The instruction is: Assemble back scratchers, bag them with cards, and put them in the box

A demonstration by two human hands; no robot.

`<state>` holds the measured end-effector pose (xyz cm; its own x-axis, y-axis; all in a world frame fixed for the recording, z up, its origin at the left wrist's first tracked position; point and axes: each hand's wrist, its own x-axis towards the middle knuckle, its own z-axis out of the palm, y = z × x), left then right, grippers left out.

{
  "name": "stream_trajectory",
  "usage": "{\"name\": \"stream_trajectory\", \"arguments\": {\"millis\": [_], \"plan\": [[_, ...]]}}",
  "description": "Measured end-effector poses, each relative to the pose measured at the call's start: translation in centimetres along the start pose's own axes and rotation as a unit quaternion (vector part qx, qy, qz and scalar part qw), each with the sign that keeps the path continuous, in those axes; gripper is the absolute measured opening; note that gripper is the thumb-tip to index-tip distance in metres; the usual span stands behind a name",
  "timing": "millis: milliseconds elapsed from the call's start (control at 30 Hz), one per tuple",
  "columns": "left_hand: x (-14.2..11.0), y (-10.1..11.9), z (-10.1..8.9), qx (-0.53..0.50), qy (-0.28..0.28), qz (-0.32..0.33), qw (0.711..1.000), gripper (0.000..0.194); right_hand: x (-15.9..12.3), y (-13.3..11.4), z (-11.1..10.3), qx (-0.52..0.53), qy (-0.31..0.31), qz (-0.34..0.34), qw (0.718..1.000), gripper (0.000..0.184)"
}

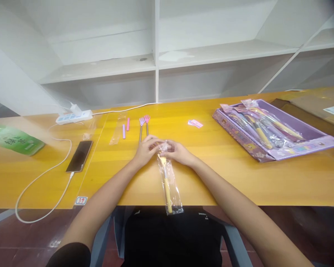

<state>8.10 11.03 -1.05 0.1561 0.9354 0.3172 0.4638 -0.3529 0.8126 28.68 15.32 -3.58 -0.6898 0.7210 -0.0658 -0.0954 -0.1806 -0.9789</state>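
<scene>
A yellow back scratcher in a clear plastic bag lies pointing toward me, its handle end reaching past the table's front edge. My left hand and my right hand both pinch the top end of that bag, fingers closed and nearly meeting. Just beyond my left hand are two unwrapped back scratchers, a purple one and a pink one, with metal rods partly hidden by the hand. A purple tube and a pink tube rest to their left.
On the right sits a purple display box with several bagged back scratchers, beside a cardboard box. Pink cards lie mid-table. To the left are a phone on a white cable, a power strip and a green package.
</scene>
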Motion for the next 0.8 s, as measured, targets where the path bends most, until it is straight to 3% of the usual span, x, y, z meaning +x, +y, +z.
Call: {"name": "stream_trajectory", "arguments": {"millis": [67, 233, 367, 467, 567, 633, 700, 800], "plan": [[0.0, 0.1, 0.0, -0.009, 0.024, -0.013, 1.0, 0.022, 0.0, 0.1, 0.1, 0.011, -0.006, 0.011, 1.0, 0.065], [0.1, -0.7, 0.7, -0.155, 0.123, -0.127, 0.972, 0.029, -0.1, 0.2, 0.4, 0.028, -0.027, 0.017, 0.999, 0.071], [0.0, -0.9, 0.9, -0.203, 0.122, -0.131, 0.963, 0.034, -0.1, 0.2, 0.5, 0.034, -0.023, 0.009, 0.999, 0.071], [0.0, -0.8, 0.8, -0.149, 0.109, -0.1, 0.978, 0.021, 0.0, 0.6, 0.6, 0.039, -0.012, -0.009, 0.999, 0.074], [0.0, -1.2, 0.9, -0.111, 0.065, -0.088, 0.988, 0.022, 0.3, 1.5, 0.4, 0.031, -0.006, -0.025, 0.999, 0.078], [0.0, -1.7, 1.1, -0.124, 0.05, -0.097, 0.986, 0.024, 0.8, 1.9, -0.6, 0.0, 0.014, -0.027, 1.0, 0.07], [0.0, -2.2, 1.4, -0.132, 0.054, -0.099, 0.985, 0.029, 1.7, 2.1, -2.6, -0.081, 0.077, -0.037, 0.993, 0.056], [0.0, -2.5, 1.5, -0.117, 0.054, -0.083, 0.988, 0.035, 3.0, 1.4, -7.7, -0.271, 0.221, -0.087, 0.933, 0.034]]}}
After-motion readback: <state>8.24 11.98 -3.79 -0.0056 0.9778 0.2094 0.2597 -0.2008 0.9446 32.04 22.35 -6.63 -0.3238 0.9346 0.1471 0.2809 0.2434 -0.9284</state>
